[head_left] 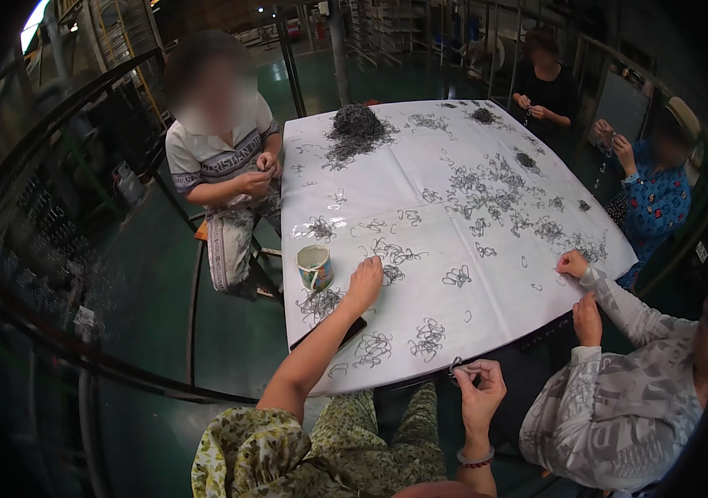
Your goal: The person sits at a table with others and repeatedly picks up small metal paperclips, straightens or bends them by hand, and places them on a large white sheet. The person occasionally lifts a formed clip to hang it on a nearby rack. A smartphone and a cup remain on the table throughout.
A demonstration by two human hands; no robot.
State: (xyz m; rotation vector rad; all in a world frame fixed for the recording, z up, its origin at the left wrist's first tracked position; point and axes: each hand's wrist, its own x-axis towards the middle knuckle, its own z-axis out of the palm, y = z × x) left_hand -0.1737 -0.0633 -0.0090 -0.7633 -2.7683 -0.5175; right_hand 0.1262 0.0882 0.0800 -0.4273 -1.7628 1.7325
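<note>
My left hand [364, 283] reaches across the table with curled fingers. It rests at the edge of a small heap of dark wire hooks [399, 251]; whatever its fingertips grip is hidden. Beyond the near table edge, my right hand [481, 390] pinches a small bunch of dark wire hooks [456, 365] between thumb and fingers, and a bead bracelet circles that wrist. Left of my left hand stands a patterned mug [315, 267]. A dark flat object [352, 333] lies partly under my left forearm.
The white-covered table [345, 187] carries many scattered hooks and a tall dark pile [360, 124] at the back. One person [221, 158] sits on the left. Close on my right, a person in grey sleeves [619, 390] works at the edge; two more people are farther along.
</note>
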